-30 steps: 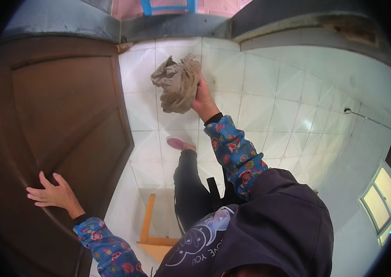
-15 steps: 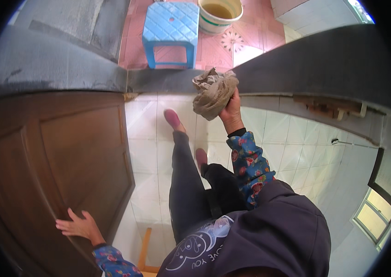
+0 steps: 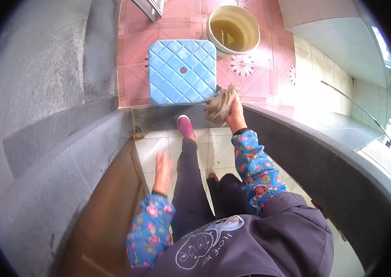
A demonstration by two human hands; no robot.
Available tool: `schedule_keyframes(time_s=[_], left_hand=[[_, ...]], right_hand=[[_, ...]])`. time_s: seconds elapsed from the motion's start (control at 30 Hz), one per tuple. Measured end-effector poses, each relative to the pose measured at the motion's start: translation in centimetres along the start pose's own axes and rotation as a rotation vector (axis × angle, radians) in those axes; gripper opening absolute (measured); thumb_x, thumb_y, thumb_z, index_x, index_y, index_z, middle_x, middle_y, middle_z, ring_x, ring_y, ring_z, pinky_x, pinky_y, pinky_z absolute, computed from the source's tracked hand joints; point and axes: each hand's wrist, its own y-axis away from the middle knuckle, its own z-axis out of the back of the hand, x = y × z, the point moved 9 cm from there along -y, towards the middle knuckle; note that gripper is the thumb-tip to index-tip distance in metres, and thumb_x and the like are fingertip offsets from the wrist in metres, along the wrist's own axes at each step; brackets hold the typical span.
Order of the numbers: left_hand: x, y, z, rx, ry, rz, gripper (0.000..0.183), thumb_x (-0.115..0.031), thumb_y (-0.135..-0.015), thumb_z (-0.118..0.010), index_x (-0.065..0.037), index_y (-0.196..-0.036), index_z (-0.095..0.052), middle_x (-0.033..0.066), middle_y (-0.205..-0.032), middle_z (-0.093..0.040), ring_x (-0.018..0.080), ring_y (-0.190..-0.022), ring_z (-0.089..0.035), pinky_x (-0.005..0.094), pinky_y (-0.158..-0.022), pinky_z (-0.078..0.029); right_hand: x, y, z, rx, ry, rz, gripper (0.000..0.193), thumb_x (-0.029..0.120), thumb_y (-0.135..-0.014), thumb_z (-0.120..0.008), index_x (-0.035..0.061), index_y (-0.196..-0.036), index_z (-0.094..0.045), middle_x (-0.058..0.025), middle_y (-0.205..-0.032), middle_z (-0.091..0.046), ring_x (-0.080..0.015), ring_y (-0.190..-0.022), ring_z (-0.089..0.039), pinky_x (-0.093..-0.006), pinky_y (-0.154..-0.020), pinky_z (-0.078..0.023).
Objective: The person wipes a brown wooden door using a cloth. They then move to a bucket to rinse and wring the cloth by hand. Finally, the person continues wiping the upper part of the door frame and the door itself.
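A crumpled grey-brown cloth (image 3: 221, 105) is gripped in my right hand (image 3: 236, 115), out in front of me above the dark door sill. Just left of the cloth stands a blue plastic stool (image 3: 182, 85) with a quilted top and a small hole in it. My left hand (image 3: 162, 166), slightly blurred, hangs over the pale tiles beside my left leg. Its fingers look stretched out and it holds nothing. Behind the stool, to the right, a pale bucket (image 3: 256, 34) holds murky yellowish water.
The dark sill (image 3: 168, 117) crosses between white tiles and the pink patterned floor (image 3: 133, 78). A brown wooden door (image 3: 98, 226) is at my lower left. Dark door framing (image 3: 315, 157) runs along my right. A thin rod (image 3: 357, 106) leans at the far right.
I have stepped forward to the doorway, and the stool and bucket appear closer. My left hand has left the brown door and swung inward. The cloth stays in my right hand.
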Motion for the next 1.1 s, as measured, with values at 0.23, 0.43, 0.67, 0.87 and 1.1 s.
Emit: schedule_keyframes(time_s=[0.23,0.43,0.67,0.87,1.1], left_hand=[[-8.8,-10.5,-9.1,-0.026,0.014,0.012,0.087,-0.061,-0.086,-0.052,-0.01,-0.144,-0.013,0.0292,-0.137,-0.028,0.0445,-0.11,-0.051,0.0518,-0.083,-0.048],[-14.0,-13.2,-10.7,0.0,0.212,-0.24,0.1,-0.046,-0.084,-0.064,-0.006,-0.143,0.006,0.0267,-0.146,-0.016,0.0531,-0.121,-0.037,0.0597,-0.093,-0.038],[-23.6,-12.7,-7.5,-0.71,-0.155,-0.742,0.097,-0.047,-0.08,-0.068,-0.012,-0.146,-0.006,0.0194,-0.146,-0.022,0.0513,-0.126,-0.03,0.0573,-0.099,-0.034],[-27.0,-8.3,-15.3,-1.1,-0.712,-0.071,0.076,-0.063,-0.09,-0.029,-0.012,-0.146,-0.022,0.0232,-0.151,-0.015,0.0554,-0.129,-0.024,0.0602,-0.101,-0.033],[-26.6,-9.7,-14.8,-1.512,-0.877,-0.003,0.072,-0.06,-0.092,-0.028,-0.011,-0.145,-0.028,0.0248,-0.147,-0.024,0.0577,-0.125,-0.027,0.0623,-0.1,-0.027]], right_hand=[[0.7,-3.6,-0.1,0.214,0.493,0.442,0.052,0.012,-0.085,-0.054,-0.0004,-0.133,-0.041,-0.0188,-0.133,-0.047,-0.0318,-0.123,-0.046,-0.0392,-0.104,-0.034],[0.5,-1.3,-5.3,0.333,0.024,0.082,0.043,0.038,-0.092,-0.056,0.0054,-0.12,-0.054,-0.008,-0.113,-0.059,-0.0187,-0.102,-0.055,-0.0362,-0.089,-0.045],[7.1,-2.0,-7.2,0.431,-0.198,-0.055,0.042,0.037,-0.096,-0.048,0.0047,-0.123,-0.052,-0.01,-0.114,-0.06,-0.0225,-0.103,-0.058,-0.0402,-0.093,-0.047],[26.3,-2.1,-5.5,0.339,-0.264,0.322,0.048,0.034,-0.095,-0.039,0.0015,-0.129,-0.045,-0.0145,-0.125,-0.054,-0.0295,-0.116,-0.051,-0.0442,-0.101,-0.04],[26.7,-18.9,-2.5,0.105,0.287,0.499,0.024,0.012,-0.081,-0.06,0.0032,-0.103,-0.058,-0.0097,-0.103,-0.059,-0.0198,-0.092,-0.056,-0.03,-0.083,-0.045]])
